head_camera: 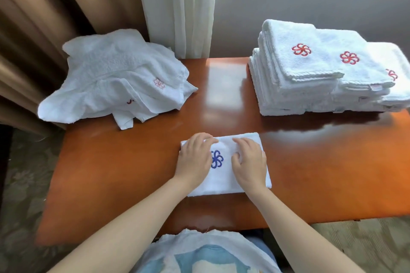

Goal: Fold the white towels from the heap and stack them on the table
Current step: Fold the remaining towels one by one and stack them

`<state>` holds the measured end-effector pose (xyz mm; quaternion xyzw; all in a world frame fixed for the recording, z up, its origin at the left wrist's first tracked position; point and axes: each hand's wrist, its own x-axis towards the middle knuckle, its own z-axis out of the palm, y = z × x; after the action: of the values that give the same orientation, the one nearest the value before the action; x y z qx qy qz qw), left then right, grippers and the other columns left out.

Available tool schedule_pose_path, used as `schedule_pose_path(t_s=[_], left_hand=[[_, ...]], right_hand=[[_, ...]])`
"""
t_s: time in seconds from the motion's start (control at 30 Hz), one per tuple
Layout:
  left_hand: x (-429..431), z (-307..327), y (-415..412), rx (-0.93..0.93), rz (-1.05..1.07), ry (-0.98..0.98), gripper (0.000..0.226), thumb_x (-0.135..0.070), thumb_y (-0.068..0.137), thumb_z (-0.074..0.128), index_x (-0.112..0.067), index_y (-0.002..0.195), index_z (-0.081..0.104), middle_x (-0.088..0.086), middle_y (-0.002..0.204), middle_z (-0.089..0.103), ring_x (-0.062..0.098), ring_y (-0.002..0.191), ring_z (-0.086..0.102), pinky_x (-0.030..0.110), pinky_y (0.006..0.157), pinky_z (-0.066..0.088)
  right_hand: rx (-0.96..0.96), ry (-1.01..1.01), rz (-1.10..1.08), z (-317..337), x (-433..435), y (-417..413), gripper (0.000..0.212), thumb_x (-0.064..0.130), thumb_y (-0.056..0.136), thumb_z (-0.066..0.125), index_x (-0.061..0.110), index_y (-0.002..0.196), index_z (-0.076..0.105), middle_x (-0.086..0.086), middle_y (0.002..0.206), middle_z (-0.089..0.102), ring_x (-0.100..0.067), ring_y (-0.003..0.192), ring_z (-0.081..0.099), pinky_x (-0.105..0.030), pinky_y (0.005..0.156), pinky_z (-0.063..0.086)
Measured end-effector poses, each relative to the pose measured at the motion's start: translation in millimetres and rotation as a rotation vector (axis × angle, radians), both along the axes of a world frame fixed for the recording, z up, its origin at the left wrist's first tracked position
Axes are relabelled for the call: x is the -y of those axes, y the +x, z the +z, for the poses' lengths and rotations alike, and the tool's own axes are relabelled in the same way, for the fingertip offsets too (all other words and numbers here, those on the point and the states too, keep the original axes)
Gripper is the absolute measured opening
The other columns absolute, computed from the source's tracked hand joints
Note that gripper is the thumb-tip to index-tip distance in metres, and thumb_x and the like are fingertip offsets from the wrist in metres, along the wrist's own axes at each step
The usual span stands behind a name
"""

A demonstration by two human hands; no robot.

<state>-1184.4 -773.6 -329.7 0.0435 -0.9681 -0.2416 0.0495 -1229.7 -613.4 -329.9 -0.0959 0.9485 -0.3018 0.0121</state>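
A folded white towel point(224, 175) with a blue flower emblem lies on the brown table point(133, 162) near its front edge. My left hand point(195, 157) presses flat on the towel's left half. My right hand point(249, 162) rests on its right half with fingers slightly curled. A loose heap of white towels point(115, 77) with red emblems sits at the table's back left. At the back right stands a stack of folded white towels point(310, 68), red emblems facing up, fanned out to the right.
Brown and white curtains point(173, 6) hang behind the heap. A grey wall under a window sill runs behind the stack. Patterned carpet lies left and right of the table. My light shirt shows at the bottom edge.
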Motion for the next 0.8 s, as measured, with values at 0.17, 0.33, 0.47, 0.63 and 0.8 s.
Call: schedule_pose_path(t_s=[0.17,0.33,0.47,0.63,0.8], left_hand=[[-18.3,-25.4,-4.6,0.255,-0.294,-0.351,0.057,-0.039,0.105,0.02,-0.021,0.159,0.012,0.001,0.166,0.009,0.02,0.153,0.002,0.041,0.122,-0.005],[4.2,-34.5,-2.5,0.333,-0.282,-0.365,0.07,-0.066,0.094,0.009,-0.036,0.157,0.004,-0.002,0.167,0.004,0.021,0.153,0.001,0.052,0.122,-0.006],[14.7,-37.5,1.0,0.34,-0.364,-0.372,0.096,-0.089,0.079,0.023,-0.037,0.157,-0.001,-0.001,0.167,0.0,0.029,0.153,-0.003,0.059,0.12,-0.002],[29.2,-39.5,1.4,0.265,-0.519,-0.386,0.118,-0.097,0.069,0.031,-0.021,0.158,0.022,0.01,0.165,0.012,0.036,0.151,0.011,0.059,0.119,0.01],[23.3,-37.8,-0.7,0.3,-0.468,-0.378,0.117,-0.094,0.063,0.043,-0.021,0.155,0.031,0.01,0.163,0.02,0.036,0.148,0.023,0.058,0.116,0.022]], right_hand=[[0.123,0.234,0.288,-20.0,-14.7,-11.9,0.054,0.016,0.1,0.042,0.022,0.154,0.034,0.003,0.163,0.023,-0.013,0.153,0.009,-0.043,0.124,-0.001],[0.113,0.396,0.321,-39.4,-34.0,-13.8,0.057,0.045,0.104,0.021,0.029,0.158,0.015,0.001,0.167,0.001,-0.01,0.152,-0.011,-0.044,0.122,-0.01],[0.094,0.322,0.245,-47.9,-44.1,-8.4,0.065,0.053,0.098,0.018,0.028,0.158,0.019,0.001,0.166,-0.001,-0.014,0.152,-0.013,-0.039,0.123,-0.005],[0.115,0.271,0.217,-55.6,-54.9,-5.8,0.068,0.053,0.097,0.026,0.024,0.158,0.021,-0.001,0.167,0.001,-0.017,0.153,-0.008,-0.042,0.124,0.006],[0.11,0.277,0.253,-58.9,-54.4,-14.4,0.068,0.053,0.098,0.026,0.022,0.159,0.019,-0.002,0.167,0.003,-0.018,0.154,-0.008,-0.044,0.124,0.007]])
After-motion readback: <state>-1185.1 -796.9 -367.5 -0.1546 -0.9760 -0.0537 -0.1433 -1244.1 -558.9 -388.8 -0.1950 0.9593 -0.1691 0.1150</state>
